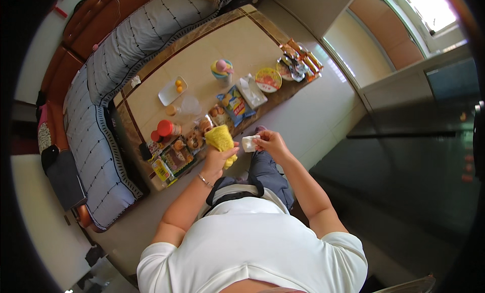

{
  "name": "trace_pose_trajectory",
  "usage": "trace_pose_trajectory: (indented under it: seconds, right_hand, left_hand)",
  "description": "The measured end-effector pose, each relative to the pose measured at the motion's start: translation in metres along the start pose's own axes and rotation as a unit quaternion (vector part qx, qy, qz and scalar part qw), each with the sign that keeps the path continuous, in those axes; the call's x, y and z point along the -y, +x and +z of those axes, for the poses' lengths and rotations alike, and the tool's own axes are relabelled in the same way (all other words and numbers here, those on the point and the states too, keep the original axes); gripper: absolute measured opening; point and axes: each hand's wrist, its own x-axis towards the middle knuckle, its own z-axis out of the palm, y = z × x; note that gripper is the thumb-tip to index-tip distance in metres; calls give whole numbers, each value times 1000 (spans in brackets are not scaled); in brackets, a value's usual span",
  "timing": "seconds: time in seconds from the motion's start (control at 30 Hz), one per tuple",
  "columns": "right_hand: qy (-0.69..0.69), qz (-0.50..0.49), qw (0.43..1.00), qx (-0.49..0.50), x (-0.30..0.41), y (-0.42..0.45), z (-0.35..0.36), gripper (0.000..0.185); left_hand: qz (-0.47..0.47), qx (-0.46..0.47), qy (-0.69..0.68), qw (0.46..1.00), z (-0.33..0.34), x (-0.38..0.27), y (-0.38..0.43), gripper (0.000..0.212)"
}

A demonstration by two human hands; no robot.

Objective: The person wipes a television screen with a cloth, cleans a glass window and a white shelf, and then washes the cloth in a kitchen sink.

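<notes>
My left hand (216,159) grips a bunched yellow cloth (220,138), part of which hangs down below the fingers. A small folded white tissue (249,143) is pinched between the thumb and fingers of my right hand (272,144), just to the right of the cloth and apart from it. Both hands are in front of my body at the near edge of a low stone-topped coffee table (242,35). Closest beyond the hands lie a blue snack bag (235,105), packaged baked snacks (195,140) and a white tissue pack (251,91).
On the table stand a bowl of instant noodles (268,80), a stack of plastic cups (222,75), red-lidded jars (166,128), a white plate (166,95) with small orange fruits (179,86) and several snack packets (301,61). A covered sofa (132,46) runs along the far side; a dark cabinet (394,179) is right.
</notes>
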Motion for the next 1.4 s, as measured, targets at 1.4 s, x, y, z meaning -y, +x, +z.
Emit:
trace_pose_trajectory:
  seconds: [1.4]
  right_hand:
    - [-209,-39,950,229,75,288,-14,29]
  left_hand:
    - [12,-175,-272,946,22,-43,151,51]
